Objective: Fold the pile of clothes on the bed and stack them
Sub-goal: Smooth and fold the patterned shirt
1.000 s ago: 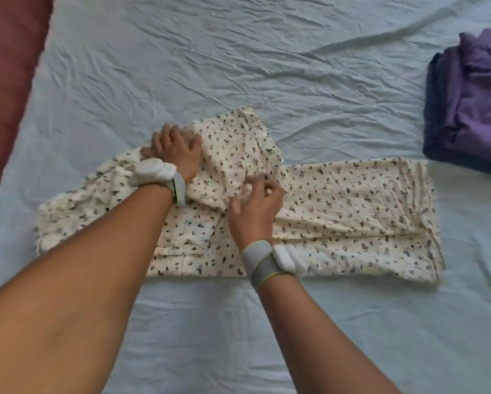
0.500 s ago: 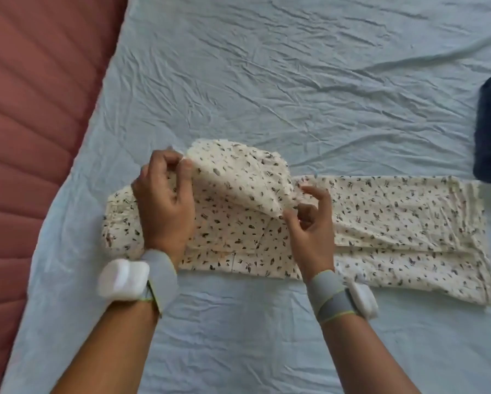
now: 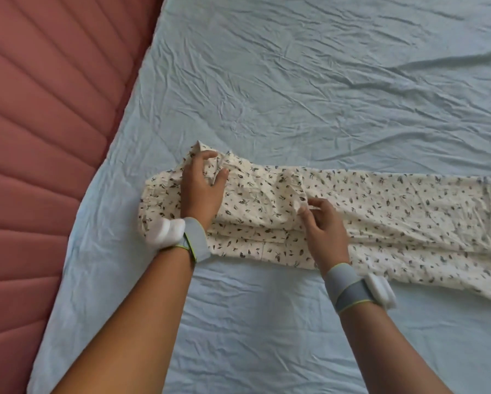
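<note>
Two hands work one flowered garment [image 3: 366,211] on a bed: the left hand [image 3: 200,187] has its fingers curled into a bunched corner of cloth at the garment's far left end, while the right hand [image 3: 322,223] pinches a raised fold between thumb and fingertips near the middle. The pale, leaf-printed fabric looks thin, light and limp, puckering wherever it is gripped, so it should lift with little effort but sag and crease unless held at edges or seams. Corners and the folded hem along the near side appear the surest places to take hold. It lies lengthwise across the sheet [image 3: 295,81], starting near the bed's left edge and running out of view at the right. Grey bands with white units circle both wrists. A quilted red panel [image 3: 45,123] borders the bed's left edge.
</note>
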Available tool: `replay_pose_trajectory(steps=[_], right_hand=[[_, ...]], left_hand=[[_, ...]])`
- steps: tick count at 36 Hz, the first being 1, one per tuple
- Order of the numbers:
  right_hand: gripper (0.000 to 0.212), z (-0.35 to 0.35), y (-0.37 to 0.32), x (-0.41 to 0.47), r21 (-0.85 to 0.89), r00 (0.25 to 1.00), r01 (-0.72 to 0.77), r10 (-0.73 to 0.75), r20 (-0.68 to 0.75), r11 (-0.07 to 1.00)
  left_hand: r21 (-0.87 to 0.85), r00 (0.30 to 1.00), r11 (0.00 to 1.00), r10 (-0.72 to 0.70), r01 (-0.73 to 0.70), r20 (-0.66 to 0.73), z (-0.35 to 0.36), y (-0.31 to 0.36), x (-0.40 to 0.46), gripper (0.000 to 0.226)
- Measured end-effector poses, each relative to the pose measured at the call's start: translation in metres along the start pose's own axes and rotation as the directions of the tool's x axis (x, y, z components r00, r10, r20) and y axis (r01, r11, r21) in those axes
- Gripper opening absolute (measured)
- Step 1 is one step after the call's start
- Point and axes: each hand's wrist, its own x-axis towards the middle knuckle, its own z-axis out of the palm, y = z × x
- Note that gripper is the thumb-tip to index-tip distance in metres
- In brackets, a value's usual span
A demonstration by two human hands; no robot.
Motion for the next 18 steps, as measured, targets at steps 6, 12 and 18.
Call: replay_pose_trajectory(steps=[6, 12, 18], right_hand=[[0.011, 0.006, 0.003, 0.007, 0.026, 0.998, -0.064, 0.064, -0.008, 0.998], [0.006, 0.015, 0.004, 0.011, -0.021, 0.998, -0.067, 0.067, -0.005, 0.998], [0.006, 0.018, 0.005, 0.012, -0.037, 0.998, -0.057, 0.056, -0.025, 0.998]], left_hand=[[0.102, 0.998, 0.993, -0.061, 0.063, -0.021, -0.008, -0.015, 0.014, 0.042], [0.378, 0.970, 0.918, 0.188, -0.118, -0.154, 0.003, -0.016, -0.015, 0.047], [0.553, 0.881, 0.692, 0.294, -0.464, 0.371, 0.027, -0.031, -0.029, 0.064]])
